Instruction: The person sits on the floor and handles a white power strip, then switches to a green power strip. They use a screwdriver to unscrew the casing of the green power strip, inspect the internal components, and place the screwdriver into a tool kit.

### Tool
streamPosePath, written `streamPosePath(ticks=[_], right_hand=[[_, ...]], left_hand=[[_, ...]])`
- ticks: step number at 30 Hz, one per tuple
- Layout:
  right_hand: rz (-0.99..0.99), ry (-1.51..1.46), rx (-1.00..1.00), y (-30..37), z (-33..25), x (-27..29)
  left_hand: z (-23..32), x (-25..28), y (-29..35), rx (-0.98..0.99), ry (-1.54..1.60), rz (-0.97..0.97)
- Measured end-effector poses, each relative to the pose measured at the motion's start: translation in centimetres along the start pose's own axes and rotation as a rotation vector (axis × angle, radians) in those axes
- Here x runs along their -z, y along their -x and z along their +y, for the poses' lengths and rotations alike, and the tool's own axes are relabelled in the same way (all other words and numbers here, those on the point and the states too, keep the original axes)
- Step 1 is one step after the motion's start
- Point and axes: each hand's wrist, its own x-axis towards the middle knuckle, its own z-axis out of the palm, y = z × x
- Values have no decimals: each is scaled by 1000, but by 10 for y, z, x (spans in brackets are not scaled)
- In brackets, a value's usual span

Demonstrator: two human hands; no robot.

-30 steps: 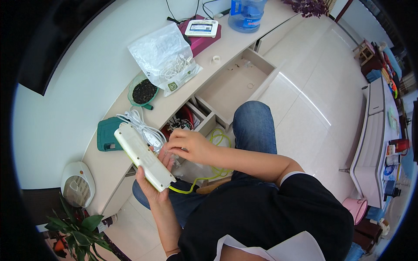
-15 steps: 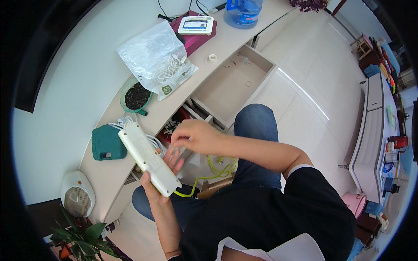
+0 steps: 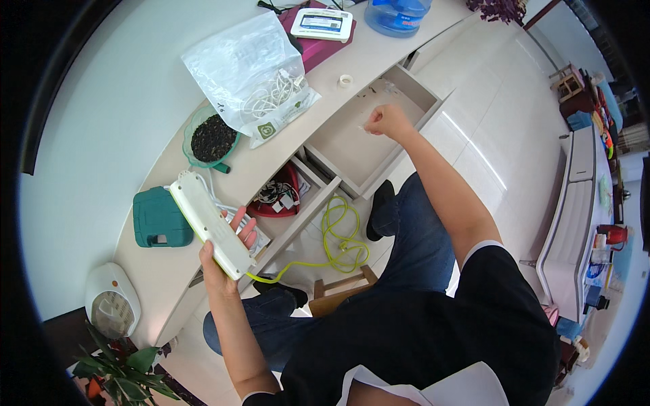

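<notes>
**Left hand (image 3: 220, 264) gripping, right hand (image 3: 389, 120) pinched and reaching far out**

Seen from above, the person's two bare arms stretch forward, hands well apart. The left forearm (image 3: 240, 342) rises from the lower edge, leaning slightly left. The left hand is curved in a firm hold: its thumb (image 3: 207, 252) lies along the left side, while the left fingers (image 3: 245, 229) show on the right, slightly spread, the palm partly hidden. The right arm (image 3: 452, 189) slants up and leftward from the shoulder, nearly straight. The right hand, farther from the torso, has its back turned mostly upward; the right fingers (image 3: 374, 122) curl in, fingertips bunched together, pointing left.
</notes>
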Motion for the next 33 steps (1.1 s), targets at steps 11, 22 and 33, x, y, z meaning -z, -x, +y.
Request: streamPosePath(ticks=[11,22,33], right_hand=[[-34,512,102,-18,51,-21],[-69,414,40,-11,9,-42],[-8,511,87,-14,18,-51]], left_hand=[[14,46,-11,-118,87,95],[66,75,25,-341,295,-107],[62,78,23,-325,301,-22]])
